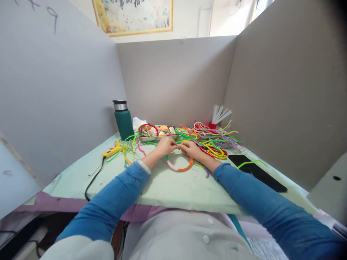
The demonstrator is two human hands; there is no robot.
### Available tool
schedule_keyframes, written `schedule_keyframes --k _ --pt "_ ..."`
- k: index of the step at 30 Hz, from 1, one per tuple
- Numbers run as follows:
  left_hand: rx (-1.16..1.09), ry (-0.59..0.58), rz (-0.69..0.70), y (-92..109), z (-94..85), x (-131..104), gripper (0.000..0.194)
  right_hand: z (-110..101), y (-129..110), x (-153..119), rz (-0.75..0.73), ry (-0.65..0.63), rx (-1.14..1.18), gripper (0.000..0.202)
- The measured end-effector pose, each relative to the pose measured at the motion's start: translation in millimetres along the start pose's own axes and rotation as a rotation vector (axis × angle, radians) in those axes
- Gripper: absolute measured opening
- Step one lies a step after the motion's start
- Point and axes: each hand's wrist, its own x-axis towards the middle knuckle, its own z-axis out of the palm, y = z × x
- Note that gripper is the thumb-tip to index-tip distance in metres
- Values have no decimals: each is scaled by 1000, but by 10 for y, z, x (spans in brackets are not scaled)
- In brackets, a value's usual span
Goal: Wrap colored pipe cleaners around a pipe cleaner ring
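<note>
A ring wrapped in green, pink and orange pipe cleaner (pixel 185 169) hangs or lies at the middle of the table, its upper part hidden by the hands. My left hand (pixel 166 146) is closed, fingertips pinched at the upper left of the ring. Close beside it, my right hand (pixel 190 149) is closed too, its fingertips pinched near the ring's top. Between the fingertips shows a small pale bit, too small to name. A tray (pixel 173 138) of shells and small pieces, with a red ring (pixel 148 125) on it, stands just behind my hands.
A green bottle (pixel 124 122) and a yellow glue gun (pixel 114 149) with a black cord stand left. Pipe cleaners (pixel 217 139) are heaped at the back right, by a red cup (pixel 212 125) of white sticks. A black phone-like slab (pixel 257 175) lies right. Grey panels surround the table.
</note>
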Motion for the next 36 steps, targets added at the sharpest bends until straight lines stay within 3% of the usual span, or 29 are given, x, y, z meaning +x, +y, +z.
schedule_keyframes --k 36 --pt "149 55 33 4 -25 -24 34 -2 28 13 -13 21 7 31"
